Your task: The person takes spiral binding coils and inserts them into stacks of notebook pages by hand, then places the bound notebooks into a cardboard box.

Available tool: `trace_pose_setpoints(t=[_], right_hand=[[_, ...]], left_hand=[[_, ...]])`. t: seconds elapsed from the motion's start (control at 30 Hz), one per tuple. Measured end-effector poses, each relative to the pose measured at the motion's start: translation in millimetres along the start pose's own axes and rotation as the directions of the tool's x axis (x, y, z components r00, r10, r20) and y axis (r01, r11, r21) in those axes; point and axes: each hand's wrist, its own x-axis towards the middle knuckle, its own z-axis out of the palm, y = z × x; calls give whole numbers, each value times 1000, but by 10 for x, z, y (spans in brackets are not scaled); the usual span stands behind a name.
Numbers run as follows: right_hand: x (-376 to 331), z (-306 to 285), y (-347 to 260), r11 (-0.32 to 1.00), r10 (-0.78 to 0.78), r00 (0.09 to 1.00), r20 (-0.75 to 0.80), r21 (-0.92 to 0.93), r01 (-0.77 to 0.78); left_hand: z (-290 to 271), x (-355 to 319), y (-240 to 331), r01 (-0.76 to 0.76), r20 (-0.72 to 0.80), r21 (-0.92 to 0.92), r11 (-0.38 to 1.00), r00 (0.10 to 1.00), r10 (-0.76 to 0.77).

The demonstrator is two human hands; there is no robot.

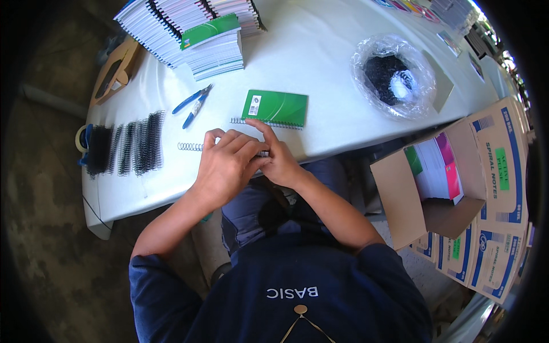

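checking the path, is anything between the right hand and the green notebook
Nothing visible is: in this view the index fingertip of the right hand overlaps the coil along the near edge of the green notebook, though touch is unclear. The pliers lie to the left.

wire coil under left grip | right grip beside green notebook

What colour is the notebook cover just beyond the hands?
The notebook cover is green with pale curved lines, seen best in the head view.
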Motion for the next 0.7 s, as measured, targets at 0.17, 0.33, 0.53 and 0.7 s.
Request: trace_pose_setpoints(t=[0.17,0.33,0.53,0.7], right_hand=[[-28,-16,27,1000,17,999,30,20,-17],[-45,-55,61,997,82,992,91,-7,-82],[-38,-50,13,1000,-10,998,55,20,9],[3,-128,-122,992,68,992,108,96,-78]], left_hand=[[-74,62,43,-7,19,-15,1000,1000,8],[-72,117,165,21,-17,-25,999,1000,-21],[-23,87,126,-51,-25,6,999,998,51],[-17,111,140,-19,-134,46,999,991,25]])
